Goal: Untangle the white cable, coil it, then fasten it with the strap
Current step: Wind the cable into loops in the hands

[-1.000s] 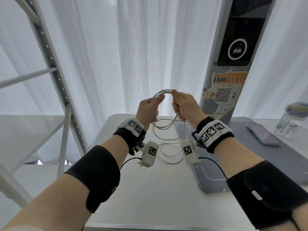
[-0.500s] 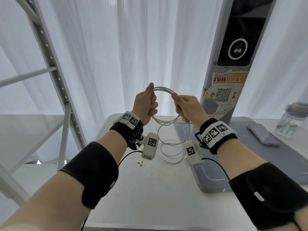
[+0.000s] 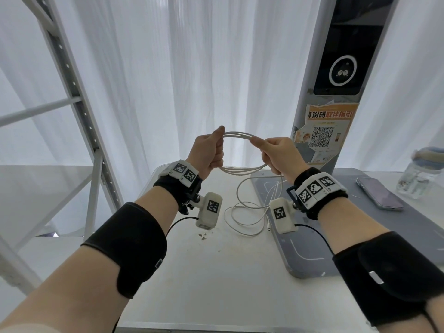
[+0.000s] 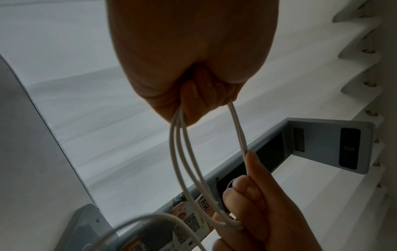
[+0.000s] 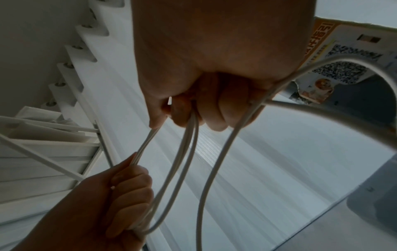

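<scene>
Desk (image 3: pixel 216 272): below the left grip (image 3: pixel 207 152) and right grip (image 3: pixel 280 153).
Coil: the white cable (image 3: pixel 236 134), several loops held in the air between the grips, with slack trailing down to the desk.
Left grip: a fist closed round one end of the loops.
Right grip: fingers curled, pinching the other end.
Step, I'd say: coiling. Draw slack up in matching loops, one grip clamping the bundle.
Jar (image 3: pixel 419 176): well outside the right grip, clear and lidded, contents too blurred to tell.
Strap: nowhere I can see.
</scene>
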### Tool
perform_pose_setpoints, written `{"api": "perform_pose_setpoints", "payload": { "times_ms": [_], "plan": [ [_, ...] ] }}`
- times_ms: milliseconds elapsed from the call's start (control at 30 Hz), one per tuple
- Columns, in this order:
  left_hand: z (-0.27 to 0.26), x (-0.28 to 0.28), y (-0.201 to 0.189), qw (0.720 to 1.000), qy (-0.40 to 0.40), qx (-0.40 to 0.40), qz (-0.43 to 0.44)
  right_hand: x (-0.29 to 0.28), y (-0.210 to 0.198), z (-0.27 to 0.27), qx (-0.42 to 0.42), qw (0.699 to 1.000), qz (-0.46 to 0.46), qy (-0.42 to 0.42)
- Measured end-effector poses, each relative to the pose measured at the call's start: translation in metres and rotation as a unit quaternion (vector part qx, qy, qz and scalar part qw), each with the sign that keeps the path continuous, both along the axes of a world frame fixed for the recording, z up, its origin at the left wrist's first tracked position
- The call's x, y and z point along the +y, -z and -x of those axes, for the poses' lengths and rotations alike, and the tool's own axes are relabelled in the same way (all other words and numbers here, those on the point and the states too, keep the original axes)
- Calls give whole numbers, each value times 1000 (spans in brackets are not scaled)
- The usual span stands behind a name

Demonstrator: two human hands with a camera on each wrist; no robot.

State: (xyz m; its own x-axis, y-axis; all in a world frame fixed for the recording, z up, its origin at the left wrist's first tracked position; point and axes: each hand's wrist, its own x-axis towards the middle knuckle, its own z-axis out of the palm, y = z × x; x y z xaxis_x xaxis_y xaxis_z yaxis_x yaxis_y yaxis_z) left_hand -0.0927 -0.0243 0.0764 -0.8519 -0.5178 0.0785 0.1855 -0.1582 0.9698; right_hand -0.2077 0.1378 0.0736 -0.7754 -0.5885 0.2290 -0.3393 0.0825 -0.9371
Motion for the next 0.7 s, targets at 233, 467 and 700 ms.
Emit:
{"api": "perform_pose_setpoints", "payload": {
  "times_ms": [233,467,700],
  "plan": [
    [4,12,5,997,7,-7,-72,-10,6,-11,-48,998,50,5],
    [4,17,18,994,44,-26,-93,-14,8,-10,-72,996,38,19],
    [11,21,10,984,-79,76,-142,-12,10,-10,-100,994,38,-13]
  ]
}}
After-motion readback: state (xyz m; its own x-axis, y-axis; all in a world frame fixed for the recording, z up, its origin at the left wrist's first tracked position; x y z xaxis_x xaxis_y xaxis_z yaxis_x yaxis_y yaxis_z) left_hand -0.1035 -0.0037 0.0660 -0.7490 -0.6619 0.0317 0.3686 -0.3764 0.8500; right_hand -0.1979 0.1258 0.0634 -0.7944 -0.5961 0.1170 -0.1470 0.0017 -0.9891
